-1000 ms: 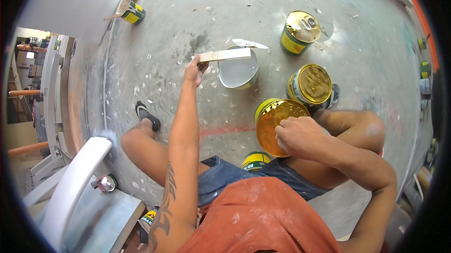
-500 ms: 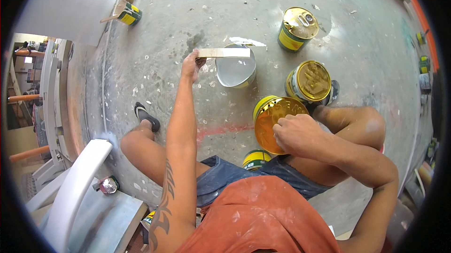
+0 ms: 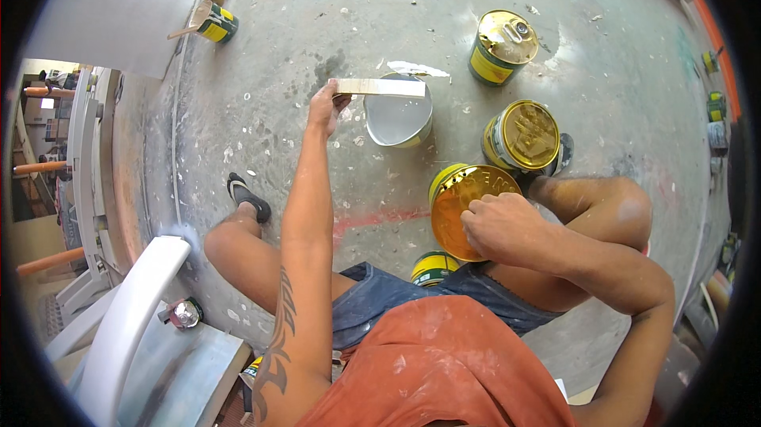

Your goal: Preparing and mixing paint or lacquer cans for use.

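Note:
My left hand (image 3: 325,106) is stretched out over the concrete floor, gripping a flat wooden stick (image 3: 382,88) that lies level across the rim of an open pail of white paint (image 3: 398,119). My right hand (image 3: 501,226) rests on top of a tilted yellow can with a gold lid (image 3: 461,203), held close against my right knee. Two more gold-lidded yellow cans stand upright beyond it, one near my right foot (image 3: 521,135) and one farther off (image 3: 502,46).
Another small can (image 3: 433,268) sits between my legs. Two small cans (image 3: 214,21) stand far left by a white panel, one with a stick on it. A white plastic chair (image 3: 119,332) and a grey board are at lower left. My left foot wears a sandal (image 3: 247,199).
My left hand has lifted the stick slightly so it lies level across the pail's rim. The right hand stays on the tilted can.

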A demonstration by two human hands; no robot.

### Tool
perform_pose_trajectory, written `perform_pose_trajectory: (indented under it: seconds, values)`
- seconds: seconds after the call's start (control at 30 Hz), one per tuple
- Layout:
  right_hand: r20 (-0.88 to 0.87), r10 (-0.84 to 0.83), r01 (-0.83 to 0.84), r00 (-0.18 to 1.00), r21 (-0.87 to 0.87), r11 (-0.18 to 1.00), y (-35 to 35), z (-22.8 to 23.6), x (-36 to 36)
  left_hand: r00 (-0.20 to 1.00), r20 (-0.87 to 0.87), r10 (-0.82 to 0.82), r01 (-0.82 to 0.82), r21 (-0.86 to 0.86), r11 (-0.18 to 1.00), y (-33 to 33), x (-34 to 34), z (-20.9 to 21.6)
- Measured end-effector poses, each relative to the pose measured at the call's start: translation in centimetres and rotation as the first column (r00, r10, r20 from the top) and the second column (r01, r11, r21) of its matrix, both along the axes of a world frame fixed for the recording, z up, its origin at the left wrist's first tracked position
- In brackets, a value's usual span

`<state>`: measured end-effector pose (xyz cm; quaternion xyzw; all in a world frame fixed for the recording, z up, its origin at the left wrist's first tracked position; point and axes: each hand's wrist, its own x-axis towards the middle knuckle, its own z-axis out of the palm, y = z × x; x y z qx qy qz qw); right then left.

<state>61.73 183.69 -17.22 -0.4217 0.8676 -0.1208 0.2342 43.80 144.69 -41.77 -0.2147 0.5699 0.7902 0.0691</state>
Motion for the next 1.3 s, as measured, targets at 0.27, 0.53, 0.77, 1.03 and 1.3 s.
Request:
perform_pose_trajectory:
  seconds: [0.27,0.53,0.77,1.03,1.3]
  values:
    - [0.006,0.016,-0.016,1.0,0.006,1.0,0.0,-0.4,0.0,1.0,-0.004,-0.018,0.018,0.005,1.0,-0.2,-0.1,-0.2]
    - [0.03,0.017,-0.018,0.999,0.042,0.999,-0.2,-0.4,-0.1,0.999,0.012,-0.044,0.043,0.025,0.999,1.1,-0.1,-0.8]
    - [0.023,0.032,-0.033,0.999,0.049,0.998,0.1,-0.5,0.1,0.998,0.02,-0.057,0.058,-0.028,0.998,1.2,-0.8,-0.4]
    - [0.017,0.028,-0.028,0.999,0.033,0.999,-0.3,-0.9,-0.2,0.97,0.133,0.203,-0.196,-0.068,0.978,2.9,2.1,3.0]
    - [0.042,-0.087,0.085,0.995,0.039,0.996,-2.5,0.2,-1.5,0.918,0.397,-0.024,0.06,-0.079,0.995,16.1,22.9,1.1]
